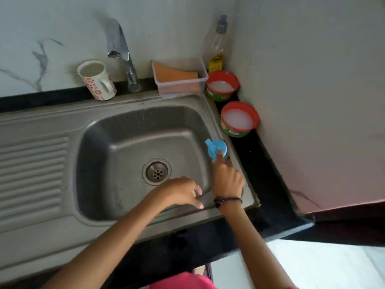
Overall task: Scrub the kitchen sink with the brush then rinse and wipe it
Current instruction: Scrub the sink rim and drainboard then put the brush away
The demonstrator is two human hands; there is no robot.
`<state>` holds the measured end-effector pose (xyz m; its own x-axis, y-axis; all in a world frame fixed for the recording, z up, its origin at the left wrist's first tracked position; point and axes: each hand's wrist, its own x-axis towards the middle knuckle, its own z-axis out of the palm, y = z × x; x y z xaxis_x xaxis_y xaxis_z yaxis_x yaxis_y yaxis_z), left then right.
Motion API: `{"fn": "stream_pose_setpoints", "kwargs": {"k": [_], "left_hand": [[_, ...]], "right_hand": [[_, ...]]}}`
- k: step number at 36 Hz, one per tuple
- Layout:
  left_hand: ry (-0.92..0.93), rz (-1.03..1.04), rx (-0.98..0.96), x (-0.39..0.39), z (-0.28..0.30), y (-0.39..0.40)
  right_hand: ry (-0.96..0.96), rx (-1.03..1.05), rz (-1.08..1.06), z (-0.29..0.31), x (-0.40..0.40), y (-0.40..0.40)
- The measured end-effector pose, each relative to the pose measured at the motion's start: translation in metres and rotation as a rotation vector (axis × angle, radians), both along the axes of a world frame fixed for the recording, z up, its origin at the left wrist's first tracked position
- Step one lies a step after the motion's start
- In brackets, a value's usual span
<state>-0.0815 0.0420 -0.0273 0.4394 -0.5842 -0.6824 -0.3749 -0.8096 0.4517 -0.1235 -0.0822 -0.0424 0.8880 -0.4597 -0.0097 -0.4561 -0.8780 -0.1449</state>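
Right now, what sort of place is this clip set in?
Most likely a home kitchen, at the sink corner. A steel sink with a ribbed drainboard sits in a dark counter under a tap, with a flowered mug and two open red-rimmed tubs of cleaning paste nearby.

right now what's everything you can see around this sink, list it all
sink: 1, steel, set in a black counter, ribbed drainboard on its left
drain: 1, metal, basin floor
tap: 1, chrome, behind the basin
mug: 1, white with red flowers, left of the tap
clear tub: 1, holds an orange cloth, right of the tap
bottle: 1, clear with yellow label, back corner
round tubs: 2, red-rimmed green, white contents, right counter
brush: 1, blue, basin's right edge
left hand: over the basin's front, empty
right hand: finger on the brush
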Motion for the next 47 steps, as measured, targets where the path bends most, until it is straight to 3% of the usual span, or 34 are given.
{"fn": "stream_pose_setpoints", "kwargs": {"k": [2, 4, 12, 17, 21, 24, 27, 33, 42, 47], "left_hand": [[-0.010, -0.007, 0.014, -0.007, 0.002, -0.002], [-0.025, 0.007, 0.015, -0.009, 0.004, -0.002], [-0.157, -0.024, 0.070, -0.037, 0.006, -0.001], [-0.318, -0.050, 0.150, -0.052, 0.003, -0.004], [-0.344, -0.036, 0.169, -0.058, 0.002, -0.006], [-0.359, -0.038, 0.177, -0.060, 0.003, -0.007], [-0.349, -0.028, 0.178, -0.058, 0.005, -0.008], [-0.314, -0.015, 0.194, -0.054, 0.009, -0.010], [-0.318, 0.079, 0.167, -0.058, 0.005, -0.005], [-0.309, 0.076, 0.178, -0.059, 0.007, -0.006]], "right_hand": [[-0.056, -0.071, -0.046, 0.002, -0.023, 0.001], [-0.011, 0.052, -0.035, 0.008, -0.023, -0.001], [-0.011, -0.016, 0.118, 0.005, 0.040, -0.020], [-0.027, -0.051, 0.117, 0.005, -0.027, -0.016], [-0.099, -0.110, 0.059, -0.004, -0.090, -0.011], [-0.067, -0.091, 0.039, 0.001, -0.095, -0.020], [-0.026, 0.052, 0.115, 0.010, -0.063, -0.033], [0.042, 0.046, 0.232, 0.019, 0.004, -0.042], [0.082, 0.260, 0.107, 0.031, -0.112, -0.033], [0.057, 0.315, 0.080, 0.029, -0.088, -0.039]]}}
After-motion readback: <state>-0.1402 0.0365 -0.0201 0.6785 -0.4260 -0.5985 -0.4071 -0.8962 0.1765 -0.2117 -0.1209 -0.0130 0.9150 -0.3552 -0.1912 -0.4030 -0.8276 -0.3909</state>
